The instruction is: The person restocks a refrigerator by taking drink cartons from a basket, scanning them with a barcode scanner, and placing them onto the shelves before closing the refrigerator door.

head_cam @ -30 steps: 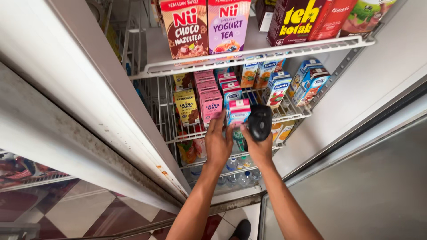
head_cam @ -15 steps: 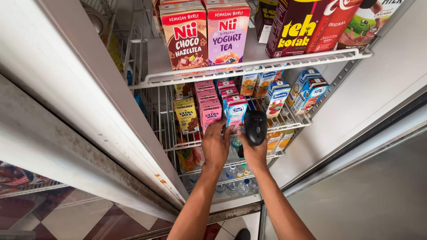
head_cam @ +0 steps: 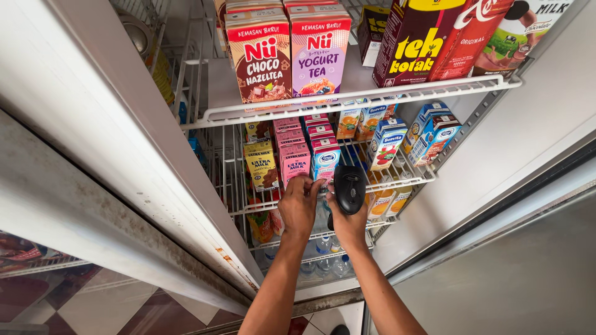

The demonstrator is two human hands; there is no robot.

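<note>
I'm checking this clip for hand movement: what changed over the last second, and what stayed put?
Little changed. The left hand has closed in on the front of the small blue-and-white drink carton on the middle wire shelf, its fingertips now at the carton's lower edge. The right hand still grips the black handheld scanner, held just beside that carton. The cartons on the shelves and the open fridge door stayed as they were.

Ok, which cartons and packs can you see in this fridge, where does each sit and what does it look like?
Brown-and-red carton: top shelf, left, tall box.
Pink-and-purple carton: top shelf, beside the brown one.
Black-and-yellow carton: top shelf, right, tall.
Pink small cartons: middle shelf, in a row.
Yellow small carton: middle shelf, left.
Blue-and-white small carton: middle shelf, touched by left hand.
Black scanner: in right hand.
</note>
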